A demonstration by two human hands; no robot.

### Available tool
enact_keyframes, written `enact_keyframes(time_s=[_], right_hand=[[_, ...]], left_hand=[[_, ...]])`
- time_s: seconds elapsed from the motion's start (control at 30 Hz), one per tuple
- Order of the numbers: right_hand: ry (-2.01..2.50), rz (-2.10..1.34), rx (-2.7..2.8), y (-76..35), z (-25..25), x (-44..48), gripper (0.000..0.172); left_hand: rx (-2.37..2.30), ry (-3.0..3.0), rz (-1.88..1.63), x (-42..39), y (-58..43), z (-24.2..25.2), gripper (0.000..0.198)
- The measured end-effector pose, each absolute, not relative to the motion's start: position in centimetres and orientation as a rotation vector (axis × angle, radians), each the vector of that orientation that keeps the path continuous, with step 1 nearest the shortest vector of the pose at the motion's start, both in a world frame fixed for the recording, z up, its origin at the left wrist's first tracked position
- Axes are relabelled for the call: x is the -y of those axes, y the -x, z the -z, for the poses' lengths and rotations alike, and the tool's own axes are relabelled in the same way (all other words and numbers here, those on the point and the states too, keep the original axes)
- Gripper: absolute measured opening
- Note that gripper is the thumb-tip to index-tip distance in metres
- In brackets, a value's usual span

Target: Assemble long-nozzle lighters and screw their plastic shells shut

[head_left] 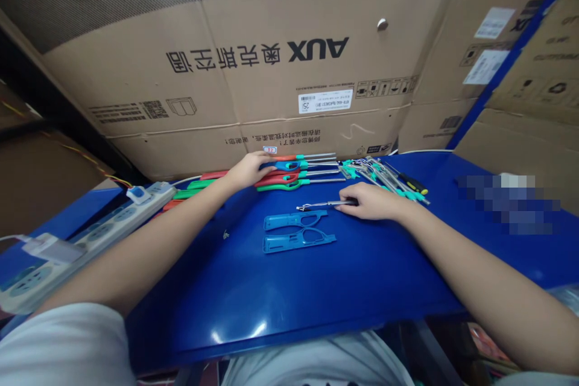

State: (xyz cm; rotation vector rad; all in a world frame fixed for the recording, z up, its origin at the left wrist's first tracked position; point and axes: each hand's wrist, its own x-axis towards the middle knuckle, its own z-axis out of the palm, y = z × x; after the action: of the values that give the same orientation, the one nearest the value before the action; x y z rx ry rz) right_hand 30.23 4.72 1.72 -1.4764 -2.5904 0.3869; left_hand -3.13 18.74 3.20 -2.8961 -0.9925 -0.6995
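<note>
My left hand (pixel 250 170) is at the back of the table, its fingers and thumb around the handle of a blue stick lighter (pixel 286 165). This lies among red, orange and green stick lighters (pixel 280 186) with metal tubes pointing right. My right hand (pixel 368 201) grips a thin metal rod (pixel 323 204) with a dark end inside the fingers and small white wires at its left tip. Below the rod lie two blue lighter shell halves (pixel 294 221), side by side with hollow insides up. The fingers of my right hand partly hide the dark end.
Behind my right hand lies a pile of metal tubes with teal parts (pixel 384 175), beside a black and yellow screwdriver (pixel 414 184). A white power strip (pixel 99 232) runs along the left. Cardboard (pixel 253 90) walls the back of the blue table (pixel 253 295). A blurred patch covers the right.
</note>
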Motion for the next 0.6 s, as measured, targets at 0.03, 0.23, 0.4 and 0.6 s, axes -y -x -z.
enact_keyframes(time_s=[0.03,0.23,0.4,0.6], right_hand=[[1.476,-0.384,2.592,-30.24,-1.70,-4.75,0.032],[1.469,-0.367,2.606,-30.33,-1.58,-4.93,0.033],[1.467,-0.363,2.605,-30.29,-1.50,-4.95,0.033],[1.474,-0.362,2.605,-30.34,-1.57,-4.97,0.032]], left_hand=[[0.988,2.895,0.698,-18.69,3.18,-3.14,0.036],[0.984,2.874,0.691,-18.48,3.21,-2.90,0.038],[0.985,2.840,0.677,-18.66,3.17,-2.89,0.036],[0.942,2.783,0.664,-18.29,3.23,-2.86,0.034]])
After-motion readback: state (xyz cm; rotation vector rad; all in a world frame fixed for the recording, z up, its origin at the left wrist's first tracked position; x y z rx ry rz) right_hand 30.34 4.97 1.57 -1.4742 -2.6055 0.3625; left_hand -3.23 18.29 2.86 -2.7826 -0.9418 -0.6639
